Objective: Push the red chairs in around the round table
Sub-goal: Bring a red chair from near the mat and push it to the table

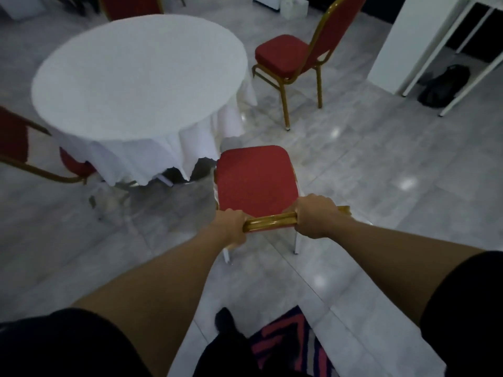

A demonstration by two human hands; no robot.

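Gripping the gold top rail (269,221) of the near red chair (255,178) at centre frame, the left hand (231,227) and right hand (315,216) are both closed around it, one at each end. Its seat points toward the round bench (136,74) in the upper left, draped in a white cloth, front edge just beside the hanging folds. Another red chair (285,55) stands apart at upper right; a third (73,161) sits tucked at the left edge

The pale, glossy tiled floor (367,186) carries everything. On it stand the white-draped round bench (136,74) at 11 o'clock, red chairs (255,180) around it, and a dark bag (443,85) at 2 o'clock.
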